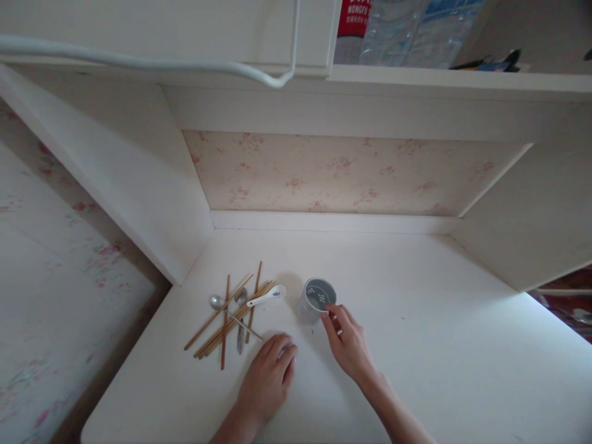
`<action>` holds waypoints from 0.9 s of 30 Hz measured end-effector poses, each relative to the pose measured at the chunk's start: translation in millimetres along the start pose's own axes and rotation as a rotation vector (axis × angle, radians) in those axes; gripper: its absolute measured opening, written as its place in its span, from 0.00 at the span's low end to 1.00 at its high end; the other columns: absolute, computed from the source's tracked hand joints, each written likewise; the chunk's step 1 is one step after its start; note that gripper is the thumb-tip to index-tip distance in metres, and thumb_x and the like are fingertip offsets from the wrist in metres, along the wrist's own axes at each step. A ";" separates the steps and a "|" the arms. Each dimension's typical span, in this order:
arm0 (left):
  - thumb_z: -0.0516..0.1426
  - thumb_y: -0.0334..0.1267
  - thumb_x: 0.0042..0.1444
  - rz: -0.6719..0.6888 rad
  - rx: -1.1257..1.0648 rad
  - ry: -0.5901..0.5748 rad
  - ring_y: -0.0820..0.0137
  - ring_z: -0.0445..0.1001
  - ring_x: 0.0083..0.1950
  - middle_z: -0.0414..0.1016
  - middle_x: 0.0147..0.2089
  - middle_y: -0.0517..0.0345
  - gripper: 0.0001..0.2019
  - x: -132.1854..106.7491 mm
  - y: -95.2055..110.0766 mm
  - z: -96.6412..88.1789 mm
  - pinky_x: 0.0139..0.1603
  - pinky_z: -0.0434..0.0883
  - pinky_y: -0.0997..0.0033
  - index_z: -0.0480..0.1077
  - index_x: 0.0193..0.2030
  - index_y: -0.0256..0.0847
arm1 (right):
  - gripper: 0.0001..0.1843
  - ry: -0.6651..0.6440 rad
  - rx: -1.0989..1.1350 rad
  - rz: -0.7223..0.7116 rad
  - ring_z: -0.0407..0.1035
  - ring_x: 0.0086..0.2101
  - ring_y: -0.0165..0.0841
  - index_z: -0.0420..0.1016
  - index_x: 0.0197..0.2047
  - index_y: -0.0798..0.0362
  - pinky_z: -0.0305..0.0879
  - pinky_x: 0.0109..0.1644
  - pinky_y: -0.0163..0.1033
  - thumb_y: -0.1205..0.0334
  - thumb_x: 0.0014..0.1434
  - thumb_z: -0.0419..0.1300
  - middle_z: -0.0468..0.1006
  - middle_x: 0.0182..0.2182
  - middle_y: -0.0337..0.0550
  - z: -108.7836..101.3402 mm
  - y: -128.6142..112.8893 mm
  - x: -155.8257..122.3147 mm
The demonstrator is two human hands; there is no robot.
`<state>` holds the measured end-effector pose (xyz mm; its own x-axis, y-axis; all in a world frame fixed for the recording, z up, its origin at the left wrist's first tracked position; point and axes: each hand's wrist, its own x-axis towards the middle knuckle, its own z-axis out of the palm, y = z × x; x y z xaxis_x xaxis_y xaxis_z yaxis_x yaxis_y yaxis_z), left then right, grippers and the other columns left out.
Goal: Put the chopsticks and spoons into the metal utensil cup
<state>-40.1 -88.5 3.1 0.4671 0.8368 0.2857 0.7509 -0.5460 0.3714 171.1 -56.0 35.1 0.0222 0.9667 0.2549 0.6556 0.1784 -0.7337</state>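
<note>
A clear utensil holder point(305, 306) with a grey inside and small holes in its bottom stands on the white table. My right hand point(349, 345) pinches its near right rim between thumb and fingers. Left of it, my left hand point(271, 373) rests low on the table with curled fingers; what lies inside them, if anything, is hidden. Just beyond that hand is a loose pile of wooden chopsticks point(217, 339). Among them lie a long-handled metal spoon point(215, 301) and another metal utensil point(240, 336), partly covered. A white ceramic spoon point(268, 295) rests on the pile's right side.
White side panels point(139, 166) and a low back ledge point(324, 221) bound the table point(439, 345). Overhead, a shelf point(439, 75) holds plastic bottles point(393, 31), and a white cable point(185, 63) hangs across the upper left. Flowered wallpaper point(342, 172) covers the back wall.
</note>
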 end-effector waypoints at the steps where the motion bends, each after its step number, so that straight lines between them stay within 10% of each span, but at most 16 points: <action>1: 0.53 0.29 0.60 -0.003 0.000 0.004 0.64 0.71 0.58 0.73 0.54 0.55 0.15 0.5 0.9 -0.9 0.61 0.72 0.57 0.71 0.51 0.46 | 0.16 -0.006 -0.001 -0.009 0.71 0.28 0.30 0.69 0.49 0.51 0.67 0.31 0.34 0.51 0.69 0.47 0.74 0.34 0.43 1.2 0.6 -0.8; 14: 0.52 0.31 0.63 -0.068 -0.054 0.058 0.66 0.76 0.51 0.77 0.48 0.56 0.12 0.9 2.0 -15.1 0.54 0.74 0.65 0.74 0.46 0.46 | 0.25 0.118 0.344 0.208 0.70 0.24 0.30 0.61 0.60 0.50 0.66 0.26 0.34 0.46 0.65 0.52 0.76 0.33 0.41 18.5 30.2 -20.7; 20: 0.50 0.41 0.65 -0.350 0.072 0.259 0.65 0.77 0.46 0.78 0.46 0.52 0.13 20.0 -66.9 -69.7 0.50 0.73 0.66 0.73 0.46 0.42 | 0.25 0.212 0.521 0.376 0.67 0.23 0.31 0.66 0.52 0.52 0.66 0.28 0.36 0.41 0.62 0.53 0.72 0.25 0.35 19.3 54.3 -26.1; 27: 0.48 0.40 0.64 -0.593 0.282 -0.096 0.62 0.75 0.50 0.74 0.52 0.49 0.15 27.1 -123.8 -83.5 0.53 0.68 0.64 0.71 0.50 0.41 | 0.24 0.049 0.410 0.314 0.68 0.25 0.33 0.68 0.51 0.52 0.65 0.30 0.36 0.42 0.63 0.51 0.74 0.27 0.38 22.7 48.5 -25.2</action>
<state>-159.4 -1.6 38.6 -0.0332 0.9993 0.0188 0.9809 0.0290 0.1925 185.2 -67.5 -21.2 0.2122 0.9772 0.0053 0.2621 -0.0516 -0.9637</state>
